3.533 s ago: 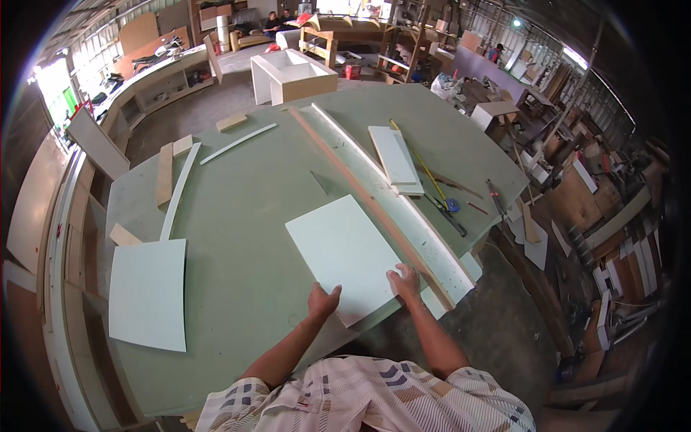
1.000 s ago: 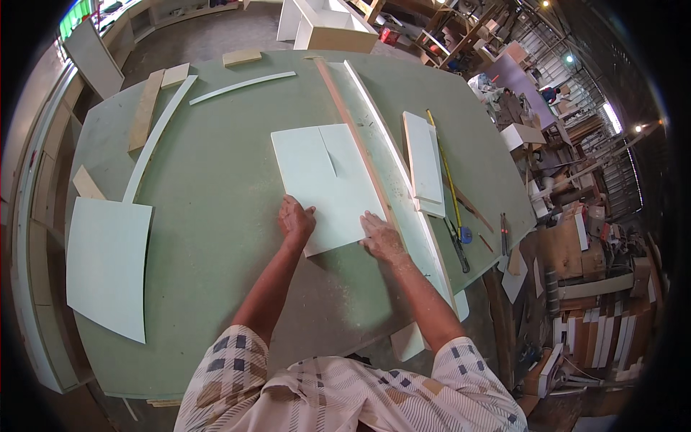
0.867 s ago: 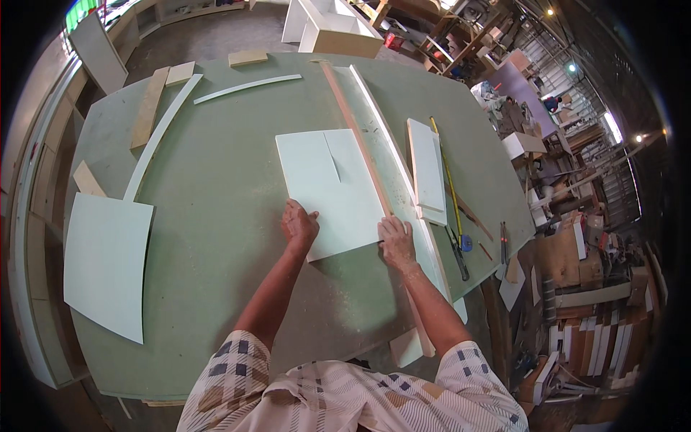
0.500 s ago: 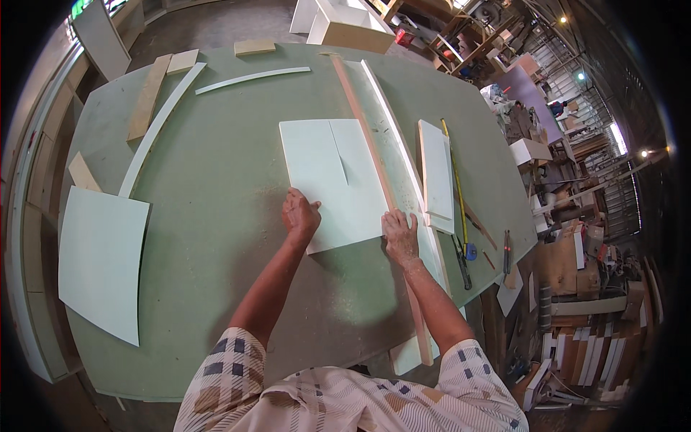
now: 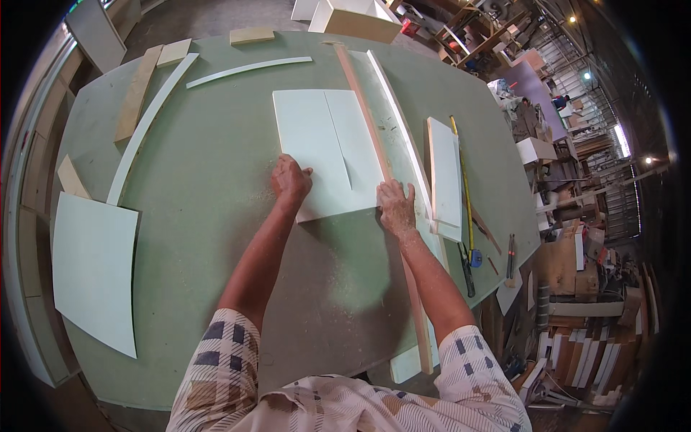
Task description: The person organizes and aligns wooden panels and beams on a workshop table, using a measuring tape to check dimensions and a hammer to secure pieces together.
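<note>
A pale white board (image 5: 317,147) lies flat on the green tabletop (image 5: 216,173), with a thin slit running from its far edge toward its near part. My left hand (image 5: 291,180) is closed on the board's left edge, thumb over the top. At its near right corner, my right hand (image 5: 397,207) has bent fingers pressed against the board, beside a long reddish wooden strip (image 5: 355,86). The strip runs along the board's right side and passes under my right forearm. My palms hide parts of the board's edges.
A larger curved white panel (image 5: 93,270) and a curved strip (image 5: 150,128) lie left. On the right are a white-faced offcut (image 5: 445,173), a yellow tape measure (image 5: 476,258), a black-handled tool (image 5: 466,270) and pliers (image 5: 511,255). Sawdust speckles the tabletop.
Both hands have moved forward with the board, away from me along the wooden strip. The slit in the board is longer, while its near end stays at about the same spot.
</note>
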`<state>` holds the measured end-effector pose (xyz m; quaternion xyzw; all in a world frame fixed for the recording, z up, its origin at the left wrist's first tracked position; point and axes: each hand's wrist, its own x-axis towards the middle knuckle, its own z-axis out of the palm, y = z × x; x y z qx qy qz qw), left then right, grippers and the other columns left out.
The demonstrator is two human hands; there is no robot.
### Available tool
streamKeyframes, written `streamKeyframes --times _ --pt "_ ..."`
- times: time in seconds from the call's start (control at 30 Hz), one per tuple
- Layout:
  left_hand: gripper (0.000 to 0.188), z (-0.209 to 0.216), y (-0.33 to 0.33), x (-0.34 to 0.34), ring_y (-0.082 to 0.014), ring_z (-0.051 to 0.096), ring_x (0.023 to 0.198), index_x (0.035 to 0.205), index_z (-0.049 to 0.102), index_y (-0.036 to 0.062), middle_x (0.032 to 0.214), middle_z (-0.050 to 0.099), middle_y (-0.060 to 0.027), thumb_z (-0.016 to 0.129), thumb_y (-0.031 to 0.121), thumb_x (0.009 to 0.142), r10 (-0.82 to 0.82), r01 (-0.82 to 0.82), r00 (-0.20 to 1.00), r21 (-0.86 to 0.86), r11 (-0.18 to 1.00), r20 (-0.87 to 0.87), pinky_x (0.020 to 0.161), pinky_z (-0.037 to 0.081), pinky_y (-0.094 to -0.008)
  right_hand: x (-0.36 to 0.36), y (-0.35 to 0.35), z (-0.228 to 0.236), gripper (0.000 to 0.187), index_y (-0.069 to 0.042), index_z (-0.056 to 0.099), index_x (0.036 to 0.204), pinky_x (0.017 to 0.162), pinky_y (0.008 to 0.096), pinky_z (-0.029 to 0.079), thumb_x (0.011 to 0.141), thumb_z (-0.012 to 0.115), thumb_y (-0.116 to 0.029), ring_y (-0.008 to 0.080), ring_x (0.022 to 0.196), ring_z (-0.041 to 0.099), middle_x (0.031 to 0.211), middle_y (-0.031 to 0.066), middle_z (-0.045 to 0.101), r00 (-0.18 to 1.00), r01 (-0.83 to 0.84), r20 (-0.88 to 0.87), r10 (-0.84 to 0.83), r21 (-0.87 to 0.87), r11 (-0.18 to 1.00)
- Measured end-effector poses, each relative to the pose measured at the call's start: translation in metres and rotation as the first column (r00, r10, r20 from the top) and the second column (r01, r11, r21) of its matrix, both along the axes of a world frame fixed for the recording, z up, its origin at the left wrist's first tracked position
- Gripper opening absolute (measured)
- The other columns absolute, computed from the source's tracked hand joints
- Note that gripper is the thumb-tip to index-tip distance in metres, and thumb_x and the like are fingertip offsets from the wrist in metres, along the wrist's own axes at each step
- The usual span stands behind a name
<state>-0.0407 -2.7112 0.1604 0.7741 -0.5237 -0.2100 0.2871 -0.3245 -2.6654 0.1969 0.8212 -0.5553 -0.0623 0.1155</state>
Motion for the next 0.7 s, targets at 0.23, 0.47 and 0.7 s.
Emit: streamKeyframes --times 0.23,0.47,0.7 --pt "0.057 0.000 -0.022 0.007 -0.0378 0.069 0.096 0.109 0.053 -0.0069 0.101 0.068 -0.0228 0.085 0.030 0.078 0.022 -0.019 0.999 -0.043 0.999 0.049 0.083 0.055 -0.0429 0.006 -0.025 -0.005 0.055 -0.011 0.061 0.136 0.118 0.0599 0.017 0.082 0.063 -0.008 0.0230 0.141 0.039 0.144 0.0009 0.056 1.000 -0.011 -0.013 0.010 -0.008 1.000" --pt "0.055 0.003 -0.030 0.008 -0.0366 0.069 0.096 0.108 0.054 -0.0061 0.102 0.068 -0.0224 0.084 0.030 0.079 0.017 -0.016 0.999 -0.017 1.000 0.029 0.084 0.055 -0.0425 0.005 -0.033 -0.006 0.052 -0.011 0.062 0.135 0.117 0.0611 0.017 0.082 0.062 -0.009 0.0232 0.140 0.040 0.144 0.0008 0.056 1.000 -0.022 -0.008 0.022 -0.027 0.999" --pt "0.056 0.003 -0.036 0.012 -0.0372 0.068 0.100 0.110 0.054 -0.0066 0.104 0.068 -0.0227 0.083 0.030 0.080 0.017 -0.017 1.000 -0.016 1.000 0.011 0.086 0.054 -0.0434 0.009 -0.039 -0.007 0.050 -0.012 0.062 0.134 0.118 0.0597 0.017 0.084 0.069 -0.015 0.0225 0.141 0.040 0.143 -0.0007 0.057 1.000 -0.005 -0.027 0.004 -0.046 0.999"
